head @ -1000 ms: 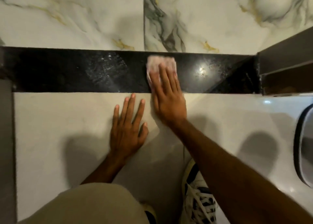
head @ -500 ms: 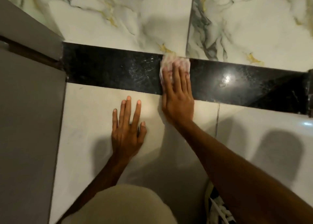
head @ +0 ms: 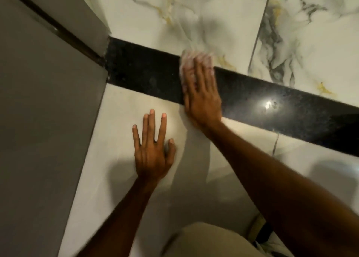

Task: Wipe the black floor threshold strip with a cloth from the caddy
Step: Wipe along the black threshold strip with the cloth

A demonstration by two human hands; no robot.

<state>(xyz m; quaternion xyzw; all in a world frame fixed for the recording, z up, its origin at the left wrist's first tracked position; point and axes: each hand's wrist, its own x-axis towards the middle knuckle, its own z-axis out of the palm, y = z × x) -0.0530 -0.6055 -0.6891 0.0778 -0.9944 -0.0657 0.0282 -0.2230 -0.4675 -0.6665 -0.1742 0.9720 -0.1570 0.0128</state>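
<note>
The black threshold strip (head: 147, 76) runs across the floor from the grey wall at the left down to the right edge. My right hand (head: 202, 95) lies flat on it, pressing a pale pink cloth (head: 187, 59) whose far edge shows beyond the fingertips and reaches the marble tile. My left hand (head: 151, 150) rests flat on the cream tile in front of the strip, fingers spread, holding nothing. A bright light reflection sits on the strip to the right of my right hand. The caddy is out of view.
A grey wall or door frame (head: 44, 111) fills the left side and meets the strip's left end. White marble tiles with grey and gold veins (head: 291, 33) lie beyond the strip. My knee (head: 209, 241) is at the bottom.
My right hand has slid the cloth leftwards along the strip, towards the grey wall. The view has swung left and tilted. My left hand has stayed planted on the tile.
</note>
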